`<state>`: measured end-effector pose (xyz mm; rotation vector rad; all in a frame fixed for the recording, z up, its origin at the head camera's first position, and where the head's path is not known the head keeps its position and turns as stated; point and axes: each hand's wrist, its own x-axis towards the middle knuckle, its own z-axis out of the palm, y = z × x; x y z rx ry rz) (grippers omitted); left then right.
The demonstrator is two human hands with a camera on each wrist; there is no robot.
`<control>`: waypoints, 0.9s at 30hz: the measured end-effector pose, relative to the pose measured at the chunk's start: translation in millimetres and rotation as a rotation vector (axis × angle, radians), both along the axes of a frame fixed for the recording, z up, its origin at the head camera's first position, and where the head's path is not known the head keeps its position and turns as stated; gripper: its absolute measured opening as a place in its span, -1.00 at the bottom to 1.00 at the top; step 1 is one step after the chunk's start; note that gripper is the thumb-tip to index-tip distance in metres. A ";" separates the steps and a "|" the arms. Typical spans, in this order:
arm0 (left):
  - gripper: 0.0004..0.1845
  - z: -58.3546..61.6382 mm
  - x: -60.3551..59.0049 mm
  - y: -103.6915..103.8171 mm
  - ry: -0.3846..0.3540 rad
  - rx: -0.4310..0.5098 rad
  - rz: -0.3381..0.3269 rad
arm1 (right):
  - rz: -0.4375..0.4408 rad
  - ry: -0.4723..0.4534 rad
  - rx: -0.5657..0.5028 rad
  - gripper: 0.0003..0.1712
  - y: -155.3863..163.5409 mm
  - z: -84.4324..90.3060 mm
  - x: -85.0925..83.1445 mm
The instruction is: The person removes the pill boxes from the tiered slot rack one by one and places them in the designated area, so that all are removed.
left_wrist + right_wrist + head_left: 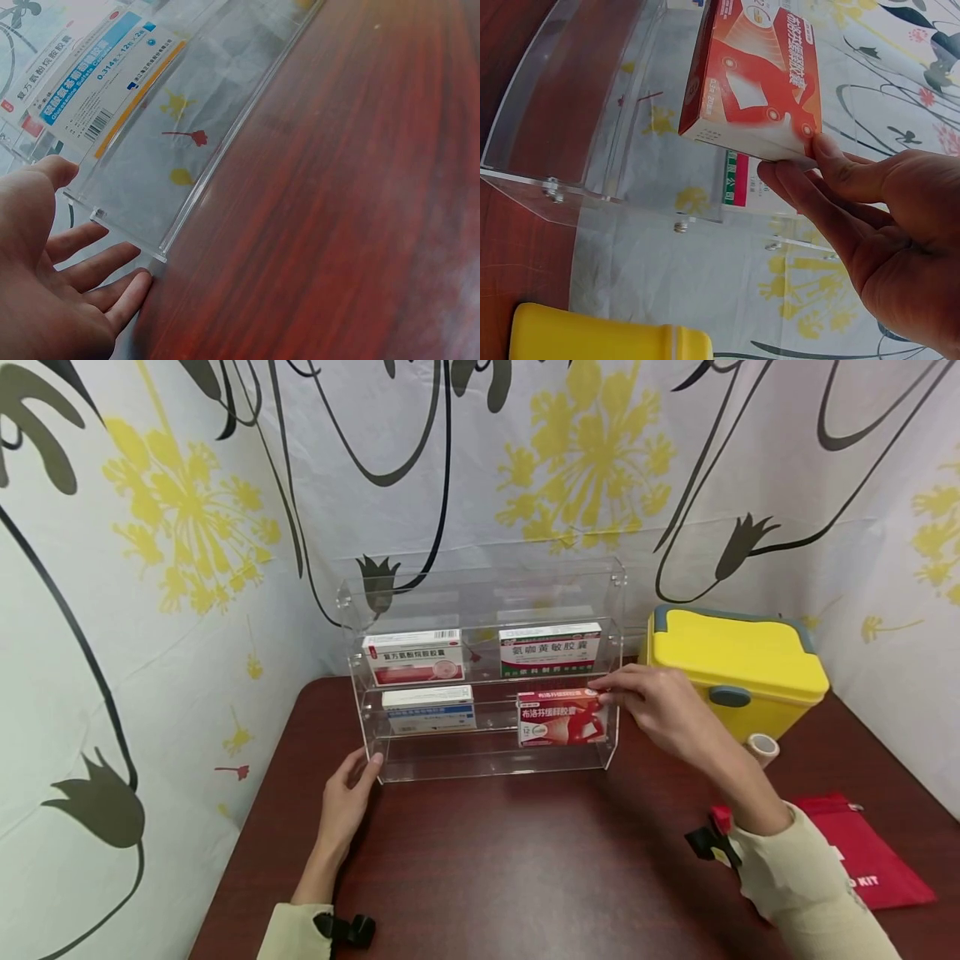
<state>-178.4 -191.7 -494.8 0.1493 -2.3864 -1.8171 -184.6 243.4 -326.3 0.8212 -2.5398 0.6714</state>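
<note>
A clear acrylic display rack (491, 766) stands on the table with medicine boxes on its tiers. My right hand (660, 706) pinches the end of a red and white medicine box (558, 718) between thumb and fingers, at the lower right of the rack. The right wrist view shows that box (761, 82) tilted, its far end out of frame. My left hand (347, 802) is at the rack's lower left corner, thumb by the side panel, other fingers (105, 266) fairly straight along its outside. Nearby on the lower tier leans a white and blue medicine box (429, 710).
The upper tier holds a white and red box (415, 658) and a white, red and green box (550, 650). Right of the rack are a yellow case (738, 668), a small pale roll (762, 747) and a red pouch (862, 852). Patterned cloth (465, 485) hangs close behind.
</note>
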 end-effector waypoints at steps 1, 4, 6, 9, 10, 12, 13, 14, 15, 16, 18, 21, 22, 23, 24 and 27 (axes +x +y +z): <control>-0.32 0.0 0.0 0.1 -0.001 0.000 0.000 | 0.003 -0.001 0.000 -0.64 0.9 -1.3 0.2; -0.32 -0.2 -0.1 0.3 0.000 0.000 -0.002 | 0.007 -0.025 -0.003 -0.64 3.3 -5.0 0.9; -0.33 -0.5 -0.4 0.4 0.001 0.000 -0.001 | 0.006 -0.048 -0.001 -0.64 4.6 -7.5 1.8; -0.33 -1.0 -0.8 0.3 0.001 -0.002 0.001 | 0.015 -0.078 0.002 -0.64 5.8 -11.6 2.6; -0.33 -1.1 -0.8 0.3 0.000 -0.001 0.001 | 0.019 -0.082 0.004 -0.64 6.2 -13.0 2.8; -0.32 -1.2 -0.7 0.0 -0.001 -0.001 0.000 | 0.029 -0.085 0.005 -0.66 6.7 -15.8 2.8; -0.31 -1.2 -0.6 -0.1 -0.002 -0.003 0.000 | 0.032 -0.085 0.005 -0.66 6.9 -17.3 2.8; -0.31 -1.2 -0.4 -0.2 -0.003 -0.003 0.000 | 0.035 -0.087 0.005 -0.67 6.9 -18.6 2.8; -0.30 -1.2 -0.2 -0.4 -0.004 -0.004 -0.001 | 0.037 -0.092 0.002 -0.67 7.0 -20.0 2.9; -0.30 -1.1 -0.1 -0.5 -0.005 -0.005 -0.002 | 0.038 -0.095 0.000 -0.68 7.1 -21.3 3.1; -0.30 -0.9 0.4 -0.6 -0.007 -0.009 -0.003 | 0.043 -0.109 -0.004 -0.68 7.2 -23.9 3.6; -0.29 -0.4 0.9 -0.2 -0.009 -0.011 -0.001 | 0.052 -0.124 -0.006 -0.70 7.5 -27.5 4.6; -0.29 -0.2 1.0 -0.1 -0.009 -0.011 0.001 | 0.054 -0.127 -0.006 -0.70 7.7 -28.6 4.9; -0.29 0.0 1.0 0.1 -0.009 -0.012 0.002 | 0.057 -0.130 -0.006 -0.71 7.8 -29.6 5.1; -0.29 0.1 1.0 0.3 -0.008 -0.011 0.004 | 0.057 -0.131 -0.005 -0.72 7.9 -30.6 5.4; -0.30 0.3 1.1 0.6 -0.009 -0.014 0.005 | 0.056 -0.141 -0.004 -0.73 8.3 -33.6 6.5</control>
